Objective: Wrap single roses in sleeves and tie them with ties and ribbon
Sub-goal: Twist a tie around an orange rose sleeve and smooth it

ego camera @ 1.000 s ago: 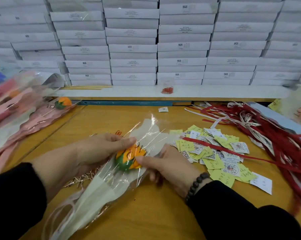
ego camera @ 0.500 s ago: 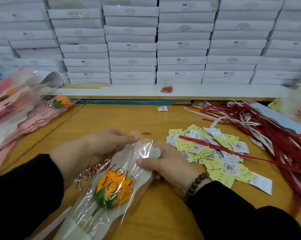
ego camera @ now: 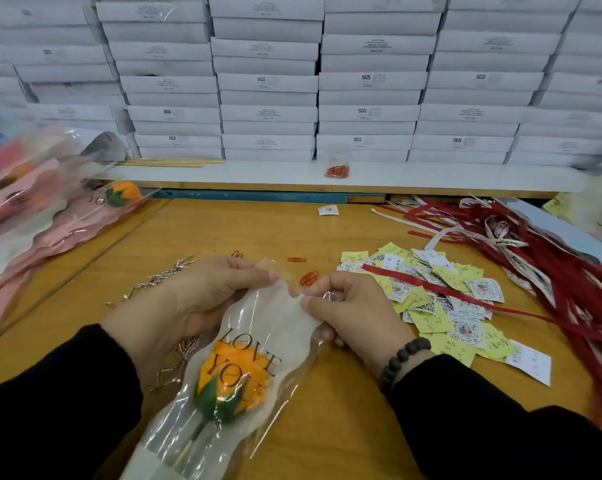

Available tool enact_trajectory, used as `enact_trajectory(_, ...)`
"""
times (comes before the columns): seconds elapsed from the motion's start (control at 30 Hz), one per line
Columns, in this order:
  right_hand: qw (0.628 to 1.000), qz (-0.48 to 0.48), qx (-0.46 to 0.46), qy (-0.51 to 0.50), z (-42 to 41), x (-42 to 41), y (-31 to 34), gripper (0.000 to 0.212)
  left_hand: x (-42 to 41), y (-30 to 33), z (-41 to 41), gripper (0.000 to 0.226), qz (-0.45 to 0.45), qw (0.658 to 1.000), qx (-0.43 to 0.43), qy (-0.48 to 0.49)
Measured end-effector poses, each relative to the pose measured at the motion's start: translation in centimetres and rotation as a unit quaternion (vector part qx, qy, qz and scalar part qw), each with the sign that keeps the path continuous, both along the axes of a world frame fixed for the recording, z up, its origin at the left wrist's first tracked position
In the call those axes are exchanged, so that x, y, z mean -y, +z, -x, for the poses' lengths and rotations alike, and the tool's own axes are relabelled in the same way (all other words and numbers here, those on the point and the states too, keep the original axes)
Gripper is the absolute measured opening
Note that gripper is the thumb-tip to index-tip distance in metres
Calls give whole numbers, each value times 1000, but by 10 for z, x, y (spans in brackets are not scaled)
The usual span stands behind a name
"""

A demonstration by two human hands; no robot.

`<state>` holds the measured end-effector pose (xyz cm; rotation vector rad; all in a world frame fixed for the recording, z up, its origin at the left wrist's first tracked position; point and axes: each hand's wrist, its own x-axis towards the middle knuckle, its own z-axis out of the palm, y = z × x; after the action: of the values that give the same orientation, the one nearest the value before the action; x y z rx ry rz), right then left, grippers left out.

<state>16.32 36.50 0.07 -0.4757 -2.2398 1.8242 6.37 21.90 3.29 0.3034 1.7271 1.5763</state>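
At lower centre, my left hand [ego camera: 202,299] and right hand [ego camera: 348,313] pinched the top of the clear sleeve [ego camera: 268,317] holding the orange rose [ego camera: 235,379].

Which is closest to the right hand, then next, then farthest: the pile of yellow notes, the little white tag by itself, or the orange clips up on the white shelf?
From the right hand:
1. Pile of yellow notes, just beside it on the right.
2. Little white tag, alone farther up the table.
3. Orange clips, up on the white shelf at the back.

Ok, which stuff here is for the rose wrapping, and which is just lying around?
In use: left hand and right hand pinching the sleeve holding the orange rose; metallic ties; red ribbons.

Lying about: white boxes; paper tags; paper clips.
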Motion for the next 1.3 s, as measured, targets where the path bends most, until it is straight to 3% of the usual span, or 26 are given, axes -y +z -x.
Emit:
enact_trajectory(0.13,1000,-11,3,6,-2,-2,3,13,-4,-4,-6,11,-40,998,-29,31)
enact_trajectory(0.23,998,-28,-16,-45,-1,-12,6,20,-4,-8,-5,8,-61,997,-31,48)
enact_trajectory(0.37,963,-222,-70,-135,-2,-38,7,12,-3,-13,-2,15,-62,996,-41,46)
enact_trajectory(0.43,947,-291,-67,-119,-5,-50,8,12,-3,-14,-3,15,-65,996,-48,32)
enact_trajectory(0.63,936,-345,66,40,-12,-62,17,18,-3,-14,-3,10,-56,997,-53,32)
enact_trajectory(0.77,904,-405,117,76,-19,-67,23,27,-2,-14,-4,17,-53,996,-54,37)
enact_trajectory(0.93,849,-513,97,89,-20,-65,24,15,-3,-13,-5,21,-49,997,-45,39)
enact_trajectory(1.03,832,-547,75,59,-20,-63,21,20,-4,-12,-5,11,-48,997,-40,42)
enact_trajectory(1.17,847,-531,12,-21,-19,-66,12,24,-4,-10,-8,11,-47,997,-38,46)
enact_trajectory(1.3,946,-302,-60,-105,-13,-67,8,18,-4,-10,-9,14,-52,997,-34,44)
